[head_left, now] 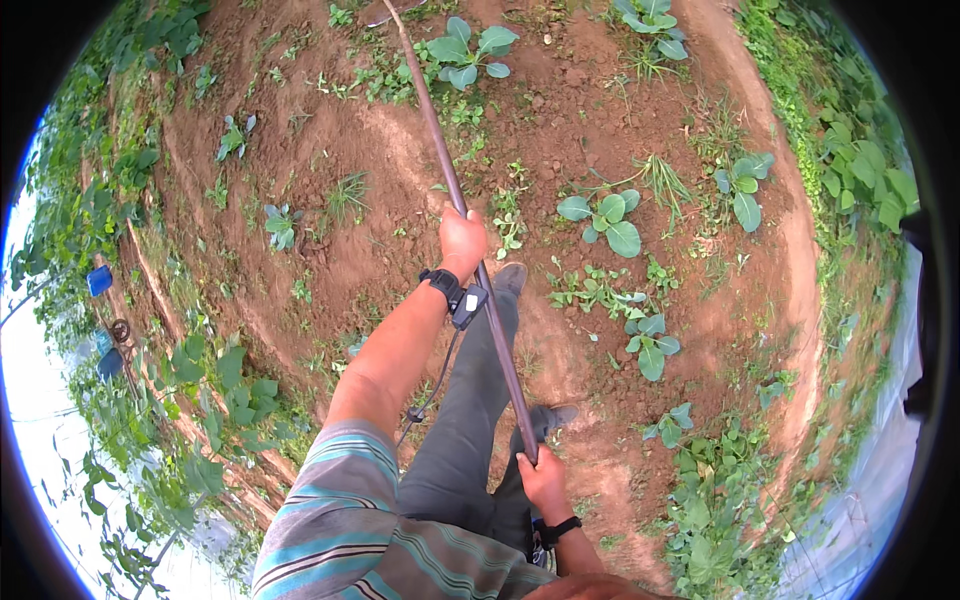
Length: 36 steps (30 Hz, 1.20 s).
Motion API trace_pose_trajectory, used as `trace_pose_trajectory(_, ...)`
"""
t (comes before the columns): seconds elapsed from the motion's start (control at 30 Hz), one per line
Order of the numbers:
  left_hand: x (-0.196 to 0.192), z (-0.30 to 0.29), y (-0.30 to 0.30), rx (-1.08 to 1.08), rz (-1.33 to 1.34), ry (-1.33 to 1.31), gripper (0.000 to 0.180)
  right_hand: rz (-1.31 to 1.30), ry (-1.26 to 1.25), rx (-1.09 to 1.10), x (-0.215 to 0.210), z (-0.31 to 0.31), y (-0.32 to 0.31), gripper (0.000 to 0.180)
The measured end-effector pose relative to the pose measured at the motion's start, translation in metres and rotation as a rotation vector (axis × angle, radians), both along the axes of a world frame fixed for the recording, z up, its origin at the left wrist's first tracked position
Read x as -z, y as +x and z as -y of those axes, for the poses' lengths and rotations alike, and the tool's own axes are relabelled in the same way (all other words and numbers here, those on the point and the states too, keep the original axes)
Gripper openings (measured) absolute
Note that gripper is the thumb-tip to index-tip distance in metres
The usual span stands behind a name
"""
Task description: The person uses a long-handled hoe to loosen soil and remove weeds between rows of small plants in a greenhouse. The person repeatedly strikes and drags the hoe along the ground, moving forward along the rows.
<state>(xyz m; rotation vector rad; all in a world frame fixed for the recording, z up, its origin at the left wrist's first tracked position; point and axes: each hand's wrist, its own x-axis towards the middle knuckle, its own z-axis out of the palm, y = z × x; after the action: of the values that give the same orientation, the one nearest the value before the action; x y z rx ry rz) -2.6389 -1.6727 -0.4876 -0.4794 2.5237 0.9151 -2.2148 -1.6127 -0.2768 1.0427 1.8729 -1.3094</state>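
A long brown wooden handle, which looks like a hoe's (440, 140), runs from the top edge of the view down toward my body. Only a thin bit of its metal head shows at the top, so its shape is hard to make out. My left hand (463, 240) is wrapped round the middle of the shaft, with a black wrist strap and a small device behind it. Lower down, my right hand (545, 480) grips the shaft near its end. Beyond my left hand, a broad-leaved seedling (470, 52) stands close to the tool's far end.
Reddish-brown soil (570, 110) holds several blue-green seedlings, including one plant (607, 220) right of the shaft, with grassy weeds (662, 185) among them. My shoes (511, 278) stand on the soil. Leafy vines (215, 390) grow at left; greenery (865, 165) lines the right edge.
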Motion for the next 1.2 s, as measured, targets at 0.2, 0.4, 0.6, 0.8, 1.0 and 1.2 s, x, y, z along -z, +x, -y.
trace_pose_trajectory(0.2, 0.033, -0.003, -0.045, 0.037, 0.099, -0.012, 0.034, 0.192, -0.008, -0.035, 0.002, 0.012, -0.060, 0.032)
trace_pose_trajectory(0.4, 0.022, -0.002, -0.035, 0.004, 0.059, 0.028, 0.036, 0.141, -0.054, -0.002, -0.001, 0.009, -0.051, 0.031)
trace_pose_trajectory(0.6, -0.014, 0.010, 0.064, -0.046, 0.188, -0.009, 0.036, 0.021, -0.047, 0.001, -0.043, 0.015, 0.035, 0.029)
trace_pose_trajectory(0.8, -0.029, 0.006, 0.136, -0.032, 0.196, -0.013, 0.034, -0.024, -0.032, 0.097, -0.074, 0.007, 0.107, 0.028)
trace_pose_trajectory(1.0, -0.023, -0.001, 0.257, 0.139, 0.371, -0.148, 0.035, 0.181, 0.016, -0.047, -0.098, -0.011, 0.221, 0.032)
trace_pose_trajectory(1.2, -0.065, -0.030, 0.410, 0.029, 0.296, -0.087, 0.036, 0.180, 0.126, -0.023, -0.140, -0.032, 0.372, 0.031)
